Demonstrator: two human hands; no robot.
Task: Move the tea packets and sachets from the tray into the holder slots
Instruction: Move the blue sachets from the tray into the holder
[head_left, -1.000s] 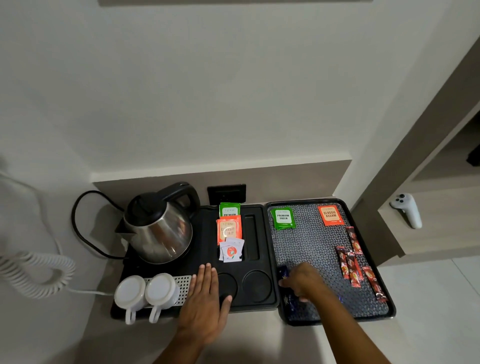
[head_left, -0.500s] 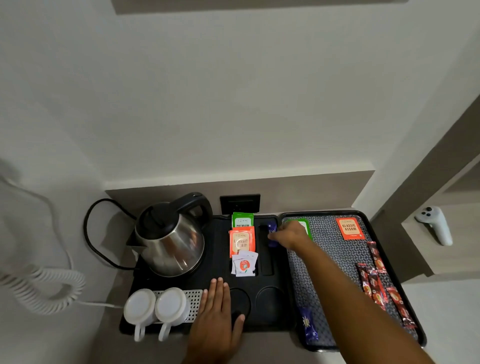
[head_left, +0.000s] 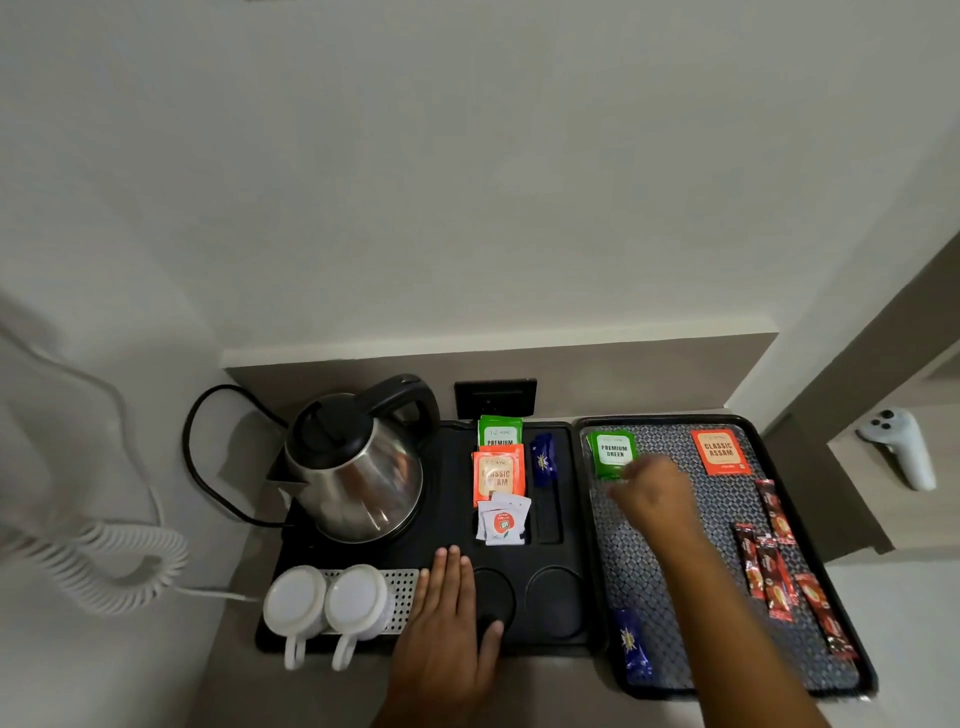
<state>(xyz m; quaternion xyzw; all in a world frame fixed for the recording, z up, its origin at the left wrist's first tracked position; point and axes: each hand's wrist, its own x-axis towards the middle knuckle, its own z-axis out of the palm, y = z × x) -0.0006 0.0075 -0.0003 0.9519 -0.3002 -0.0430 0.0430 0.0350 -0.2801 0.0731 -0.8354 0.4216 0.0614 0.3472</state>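
Holder (head_left: 447, 525): black, on the surface, left of the tray and touching it. Left slot carries a green packet (head_left: 500, 434) at the back, an orange packet (head_left: 497, 474) in front of it, then white sachets (head_left: 503, 522). In the narrow right slot I count one blue sachet (head_left: 543, 460), standing at the far end.

Tray (head_left: 727, 519): black rim, patterned liner. I log a green "Premium Green" packet (head_left: 612, 451) at the far left corner, an orange "Classic Assam" packet (head_left: 719, 451) at the far right, red stick sachets (head_left: 774, 566) along the right side, and a second blue sachet (head_left: 631, 644) at the near left corner.

My left hand (head_left: 449, 623): flat, fingers spread wide, palm down on the holder's near edge beside a round recess, holding nothing.

My right hand (head_left: 652, 493): over the tray, fingertips at the lower edge of the Premium Green packet; blurred, so I cannot tell whether it grips anything.

Also on the holder: steel kettle (head_left: 358, 467), two white cups (head_left: 327, 605) upside down.
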